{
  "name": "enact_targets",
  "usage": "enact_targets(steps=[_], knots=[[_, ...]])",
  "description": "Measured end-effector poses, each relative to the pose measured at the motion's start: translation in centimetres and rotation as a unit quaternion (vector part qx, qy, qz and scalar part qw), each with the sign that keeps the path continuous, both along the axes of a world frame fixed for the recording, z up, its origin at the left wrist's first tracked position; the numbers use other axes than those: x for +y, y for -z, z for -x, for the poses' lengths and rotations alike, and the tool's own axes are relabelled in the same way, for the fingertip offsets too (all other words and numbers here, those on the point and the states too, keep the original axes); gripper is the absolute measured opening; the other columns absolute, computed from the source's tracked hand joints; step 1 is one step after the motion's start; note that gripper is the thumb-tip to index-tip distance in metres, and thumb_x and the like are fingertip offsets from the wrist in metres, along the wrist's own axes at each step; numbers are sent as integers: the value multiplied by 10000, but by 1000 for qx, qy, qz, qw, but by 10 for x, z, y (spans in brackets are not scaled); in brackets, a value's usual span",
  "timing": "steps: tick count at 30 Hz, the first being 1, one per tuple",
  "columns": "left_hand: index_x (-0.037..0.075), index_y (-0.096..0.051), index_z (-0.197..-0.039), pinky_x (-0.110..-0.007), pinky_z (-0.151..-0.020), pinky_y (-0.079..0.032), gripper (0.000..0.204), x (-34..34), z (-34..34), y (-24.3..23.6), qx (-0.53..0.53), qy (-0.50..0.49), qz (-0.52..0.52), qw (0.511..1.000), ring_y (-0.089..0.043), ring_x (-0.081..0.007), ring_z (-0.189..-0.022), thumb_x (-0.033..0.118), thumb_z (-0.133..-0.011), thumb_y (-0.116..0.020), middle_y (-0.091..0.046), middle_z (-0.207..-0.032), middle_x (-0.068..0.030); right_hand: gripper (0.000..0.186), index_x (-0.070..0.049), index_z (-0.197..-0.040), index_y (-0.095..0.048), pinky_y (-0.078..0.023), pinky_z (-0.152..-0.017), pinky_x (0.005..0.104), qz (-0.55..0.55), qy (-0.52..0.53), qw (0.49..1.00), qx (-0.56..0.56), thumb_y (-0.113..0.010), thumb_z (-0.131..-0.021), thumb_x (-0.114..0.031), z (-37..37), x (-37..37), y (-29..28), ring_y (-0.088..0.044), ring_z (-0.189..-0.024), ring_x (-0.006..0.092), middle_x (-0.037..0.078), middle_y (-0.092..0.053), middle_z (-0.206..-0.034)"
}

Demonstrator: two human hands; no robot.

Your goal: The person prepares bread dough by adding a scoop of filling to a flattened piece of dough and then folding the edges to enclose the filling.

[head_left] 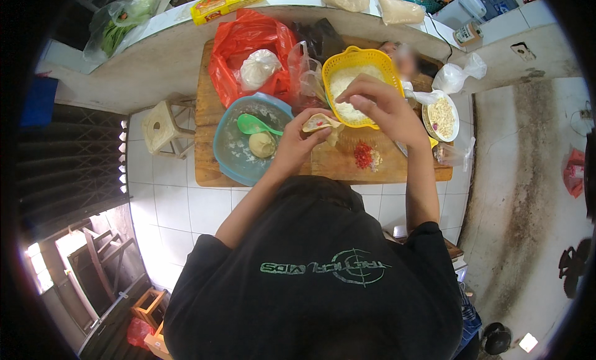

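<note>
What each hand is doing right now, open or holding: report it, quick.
Left hand: closed on a pale dough-like wrapper.
Right hand: open, fingers loosely bent, by the yellow basket; nothing visibly held.

Tbl [329, 166] is worn, matt wood; near L corner, smooth blue plastic basin [225, 147] w/ glossy green plastic spoon [251, 124] & matt dough ball [262, 145]; far L corner, thin, shiny, crinkled red plastic bag [226, 75]; far edge, perforated yellow plastic basket [351, 55]; held pale wrapper [325, 122] thin, matt.
</note>
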State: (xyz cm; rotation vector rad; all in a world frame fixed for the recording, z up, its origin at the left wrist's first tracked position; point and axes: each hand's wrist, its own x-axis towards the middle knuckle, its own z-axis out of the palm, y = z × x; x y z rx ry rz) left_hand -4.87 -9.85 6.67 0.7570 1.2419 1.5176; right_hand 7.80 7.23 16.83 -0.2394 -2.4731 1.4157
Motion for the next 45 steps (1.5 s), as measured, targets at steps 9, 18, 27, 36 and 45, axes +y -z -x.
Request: enact_targets(steps=[9,18,27,36,45], knots=[[52,-576,-1229,-246,-866,-505,316,-1,0,5,-29,-25,32,999,-599,-91,-1022,95,-924,-646,-644,-1136,-21,306,-72,-1070,-705,-459,-891,394,-205,198,935,-211,-547,-965,-312,-39,52,124,-593,-969,218,112,-648,-1032],[60,-564,-1254,-236,-855,-506,341,2,5,9,-41,-26,33,998,-598,-92,-1031,107,-928,-650,-637,-1153,-25,158,-113,-946,-702,-395,-834,482,-341,292,878,-163,-624,-874,-229,-35,50,157,-590,-944,283,97,-628,-942],[64,-555,-1241,-253,-863,-525,315,5,3,5,-48,-26,36,998,-606,-102,-1026,128,-944,-636,-636,-1165,-37,57,-98,-913,-629,-341,-904,535,-389,305,849,-186,-609,-866,-123,-26,44,175,-619,-860,303,101,-643,-827],[62,-534,-1227,-273,-858,-547,289,7,-1,11,-83,-42,35,995,-617,-126,-1031,130,-959,-615,-647,-1173,-64,79,-86,-902,-625,-363,-898,505,-371,309,868,-114,-563,-870,-50,-28,40,183,-646,-843,300,145,-663,-797],[70,-521,-1248,-296,-882,-535,304,8,0,20,-168,-48,39,984,-616,-139,-1050,191,-979,-595,-623,-1187,-59,261,-84,-1111,-611,-437,-834,398,-122,293,948,-32,-528,-882,8,-17,-4,117,-618,-824,325,158,-624,-845]])
